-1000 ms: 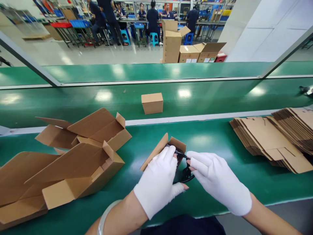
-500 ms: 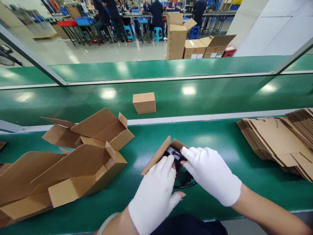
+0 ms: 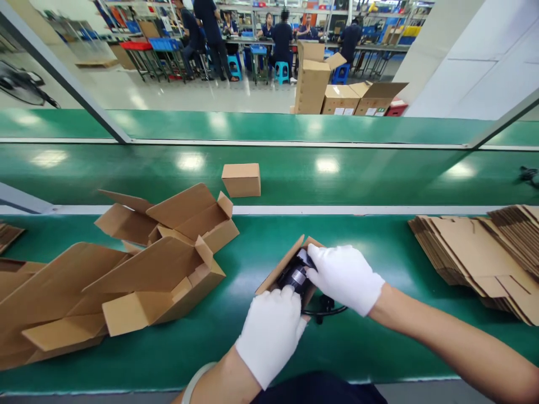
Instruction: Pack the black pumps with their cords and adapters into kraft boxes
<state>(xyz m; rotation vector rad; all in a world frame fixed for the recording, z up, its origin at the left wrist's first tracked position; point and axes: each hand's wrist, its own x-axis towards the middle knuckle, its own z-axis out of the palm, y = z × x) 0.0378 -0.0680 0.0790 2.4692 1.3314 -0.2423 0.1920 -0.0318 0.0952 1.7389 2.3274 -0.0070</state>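
Note:
A small open cardboard box point(image 3: 280, 269) stands tilted on the green work surface, with a black device point(image 3: 296, 276) inside it. My left hand point(image 3: 272, 331), in a white glove, is closed round the near end of the box and device. White-gloved too, my right hand point(image 3: 345, 275) has its fingers closed at the far end of the device, by the box's right side. A black cable with a plug point(image 3: 326, 306) hangs out beside the box, below my right hand.
Open cardboard boxes point(image 3: 168, 275) crowd the left. Flattened cartons point(image 3: 475, 252) are stacked at right. Beyond a white rail point(image 3: 362, 210), a closed box point(image 3: 241, 180) sits on the green belt, with a black item point(image 3: 528, 175) far right. People work in the background.
The view has shifted. More of the black device shows inside the box. My left hand has drawn its fingers in nearer the box's near end. The closed box on the belt has moved slightly left.

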